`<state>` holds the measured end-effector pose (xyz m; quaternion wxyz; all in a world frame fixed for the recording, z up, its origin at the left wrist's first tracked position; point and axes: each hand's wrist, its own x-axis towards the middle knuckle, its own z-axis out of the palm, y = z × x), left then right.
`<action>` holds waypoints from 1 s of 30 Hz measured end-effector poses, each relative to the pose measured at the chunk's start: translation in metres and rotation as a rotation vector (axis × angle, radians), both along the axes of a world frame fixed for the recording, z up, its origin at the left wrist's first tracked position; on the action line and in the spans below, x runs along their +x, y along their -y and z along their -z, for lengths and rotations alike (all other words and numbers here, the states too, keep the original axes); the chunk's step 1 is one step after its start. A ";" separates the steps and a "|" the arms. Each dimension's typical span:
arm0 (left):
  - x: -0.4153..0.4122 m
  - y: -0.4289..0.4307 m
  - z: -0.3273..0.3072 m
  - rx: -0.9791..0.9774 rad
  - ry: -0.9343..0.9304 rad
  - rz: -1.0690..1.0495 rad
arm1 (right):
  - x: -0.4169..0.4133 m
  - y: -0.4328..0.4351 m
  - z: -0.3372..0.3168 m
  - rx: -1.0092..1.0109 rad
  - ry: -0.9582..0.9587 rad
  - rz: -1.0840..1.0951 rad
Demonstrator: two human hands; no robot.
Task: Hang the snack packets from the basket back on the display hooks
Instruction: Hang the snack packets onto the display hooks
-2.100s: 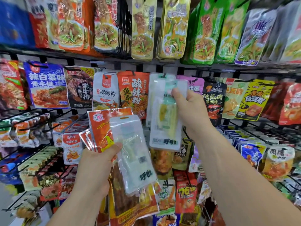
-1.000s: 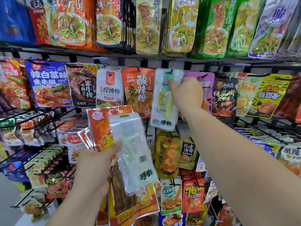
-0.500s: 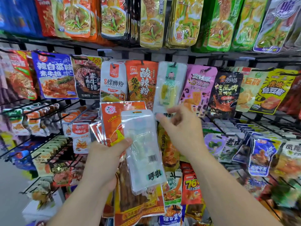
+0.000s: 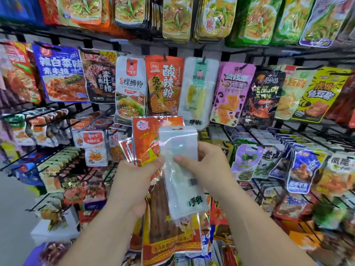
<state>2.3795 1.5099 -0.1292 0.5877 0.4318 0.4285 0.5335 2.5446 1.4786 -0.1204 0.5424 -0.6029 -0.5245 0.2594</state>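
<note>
- Head view. Clear packet [image 4: 185, 191]: thin slick film, probably light and limp; matching hung packet [image 4: 199, 93] sits directly above it.
- Left hand [image 4: 132, 181]: fingers curled round the orange packets [image 4: 146, 143] fanned behind the clear packet, thumb at its left edge.
- Right hand [image 4: 209, 166]: thumb and fingers pinch its right side.
- Best hold, likely: stiffer top strip beside the hang hole.

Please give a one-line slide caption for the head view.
Right hand pinches a clear packet atop orange packets in the left hand, below a matching packet hanging on its hook.
</note>
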 end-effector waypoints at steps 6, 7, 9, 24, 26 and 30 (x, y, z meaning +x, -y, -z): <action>-0.001 0.005 -0.012 -0.070 -0.039 -0.043 | 0.019 0.012 -0.010 0.049 0.074 0.206; -0.001 0.003 -0.013 -0.080 -0.042 -0.066 | 0.022 0.014 -0.011 0.079 0.103 0.253; 0.000 0.000 -0.012 -0.098 -0.035 -0.088 | 0.030 0.017 -0.013 0.161 0.243 0.344; 0.003 0.001 -0.001 0.039 -0.024 -0.021 | -0.013 0.010 0.027 0.122 0.560 0.092; 0.002 0.000 0.000 0.020 -0.010 -0.004 | -0.008 0.005 0.030 0.139 0.549 0.175; -0.003 -0.004 -0.002 0.024 -0.026 0.016 | 0.002 0.001 0.022 0.012 0.431 0.222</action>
